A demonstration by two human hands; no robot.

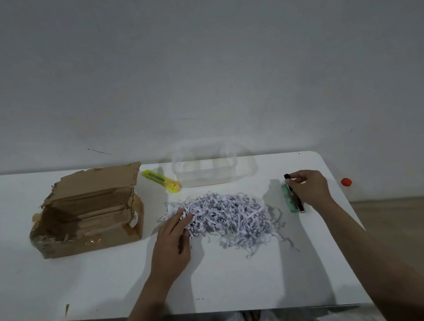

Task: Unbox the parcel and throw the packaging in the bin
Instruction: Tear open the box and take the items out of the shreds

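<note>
The torn brown cardboard box point(89, 214) lies open and set aside at the left of the white table point(89, 281), with a yellow utility knife point(162, 181) behind it, probably dropped after cutting. The left hand point(172, 240) rests with loosely spread fingers on the heap of shredded white paper filling point(225, 217), seemingly to gather it. Rightmost, the right hand point(308, 190) pinches a small black-capped item point(293, 192) beside a green piece point(289, 200), likely the unpacked contents.

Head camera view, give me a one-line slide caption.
Torn brown cardboard box emptied: left hand gathers shredded white paper filler while right hand holds a slim black item.
</note>
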